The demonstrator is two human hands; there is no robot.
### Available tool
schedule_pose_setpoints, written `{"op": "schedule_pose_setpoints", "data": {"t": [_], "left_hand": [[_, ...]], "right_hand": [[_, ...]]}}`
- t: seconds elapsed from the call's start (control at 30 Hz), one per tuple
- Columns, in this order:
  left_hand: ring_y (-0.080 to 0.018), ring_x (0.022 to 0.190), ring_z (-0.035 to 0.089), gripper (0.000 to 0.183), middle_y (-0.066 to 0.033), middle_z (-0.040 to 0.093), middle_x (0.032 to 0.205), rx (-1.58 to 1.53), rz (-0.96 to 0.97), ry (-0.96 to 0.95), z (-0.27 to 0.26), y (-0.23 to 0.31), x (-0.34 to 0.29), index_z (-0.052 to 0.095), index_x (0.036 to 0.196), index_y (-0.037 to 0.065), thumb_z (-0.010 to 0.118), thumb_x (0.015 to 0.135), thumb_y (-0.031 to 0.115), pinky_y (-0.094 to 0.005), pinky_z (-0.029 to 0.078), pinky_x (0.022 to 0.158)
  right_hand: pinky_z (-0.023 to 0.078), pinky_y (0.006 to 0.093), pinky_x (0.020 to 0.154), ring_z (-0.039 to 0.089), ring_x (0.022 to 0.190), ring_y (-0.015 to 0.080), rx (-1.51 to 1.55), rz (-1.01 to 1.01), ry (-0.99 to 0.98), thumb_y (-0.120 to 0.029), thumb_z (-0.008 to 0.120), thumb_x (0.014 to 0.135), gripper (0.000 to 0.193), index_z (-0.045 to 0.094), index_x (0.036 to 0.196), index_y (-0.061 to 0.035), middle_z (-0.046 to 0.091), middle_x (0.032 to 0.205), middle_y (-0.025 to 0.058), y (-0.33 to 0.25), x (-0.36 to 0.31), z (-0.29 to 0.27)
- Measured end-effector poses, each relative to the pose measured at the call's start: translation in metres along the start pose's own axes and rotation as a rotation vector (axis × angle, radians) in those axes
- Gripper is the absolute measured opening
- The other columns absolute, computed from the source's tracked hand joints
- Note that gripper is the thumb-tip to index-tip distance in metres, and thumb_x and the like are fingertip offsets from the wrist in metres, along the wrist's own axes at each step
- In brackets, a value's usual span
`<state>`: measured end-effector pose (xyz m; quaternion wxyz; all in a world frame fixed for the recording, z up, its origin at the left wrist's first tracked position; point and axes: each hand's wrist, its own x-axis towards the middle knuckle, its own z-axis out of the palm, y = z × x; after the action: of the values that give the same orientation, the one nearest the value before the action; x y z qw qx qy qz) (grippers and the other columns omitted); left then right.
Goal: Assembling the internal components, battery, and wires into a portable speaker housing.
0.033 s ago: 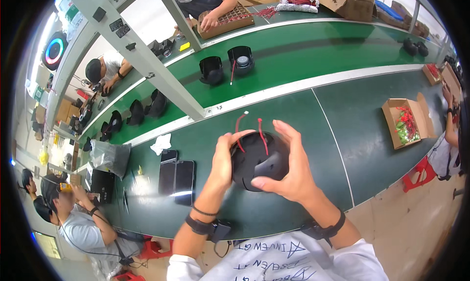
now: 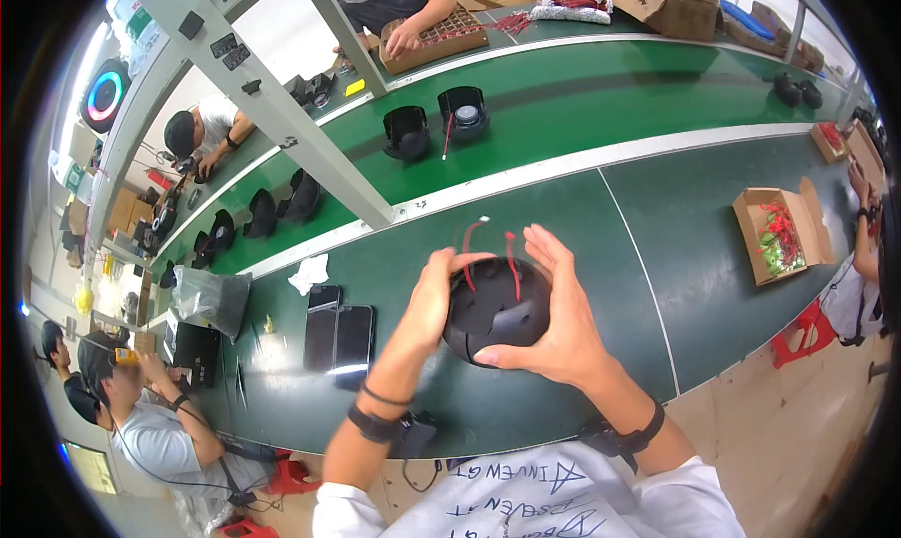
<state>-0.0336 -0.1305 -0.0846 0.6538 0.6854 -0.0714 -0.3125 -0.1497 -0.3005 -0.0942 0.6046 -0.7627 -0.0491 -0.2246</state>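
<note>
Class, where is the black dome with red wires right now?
In the head view, the dome is just right of centre, held between the left hand and right hand, over the near green table.

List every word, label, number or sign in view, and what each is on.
White shirt: dark lettering across the front; I won't copy out wording.
Dark labels on the grey post: print too small to read.
White rail: small dark marks, unclear.
Black housing between the left hand and right hand: no readable text.
</note>
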Motion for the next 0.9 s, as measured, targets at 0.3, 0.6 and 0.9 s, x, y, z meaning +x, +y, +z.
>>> {"op": "schedule_pose_setpoints", "data": {"t": [0.3, 0.6, 0.9], "left_hand": [[-0.0283, 0.114, 0.066, 0.067, -0.0183, 0.072, 0.127, 0.365, -0.033, -0.094, 0.005, 0.045, 0.043, 0.068, 0.135, -0.002, 0.03, 0.111, 0.048, -0.0355, 0.049, 0.103], [-0.028, 0.102, 0.07, 0.048, -0.0204, 0.075, 0.109, 0.725, 0.307, 0.046, 0.028, 0.042, 0.043, 0.073, 0.116, -0.005, 0.043, 0.105, 0.031, -0.0383, 0.052, 0.096], [-0.0382, 0.111, 0.07, 0.051, -0.0249, 0.076, 0.117, 0.684, 0.17, -0.036, 0.02, 0.042, 0.065, 0.075, 0.113, -0.002, 0.042, 0.101, 0.035, -0.0441, 0.051, 0.1]], "right_hand": [[0.052, 0.0517, 0.11, 0.055, 0.137, 0.0471, 0.212, 0.362, 0.139, -0.053, 0.097, 0.071, 0.13, 0.021, 0.158, 0.0048, 0.04, 0.153, 0.0406, 0.028, 0.017, -0.008], [0.053, 0.0382, 0.082, 0.059, 0.097, 0.0249, -0.422, -0.071, 0.38, -0.04, 0.09, 0.086, 0.075, 0.048, 0.131, 0.0032, 0.055, 0.117, 0.0201, 0.028, 0.035, -0.021], [0.018, 0.0285, 0.047, 0.024, 0.051, 0.0099, 0.742, -0.426, -0.038, -0.036, 0.043, 0.114, 0.046, 0.036, 0.074, -0.0141, 0.028, 0.065, -0.0037, -0.095, 0.103, -0.033]]}}
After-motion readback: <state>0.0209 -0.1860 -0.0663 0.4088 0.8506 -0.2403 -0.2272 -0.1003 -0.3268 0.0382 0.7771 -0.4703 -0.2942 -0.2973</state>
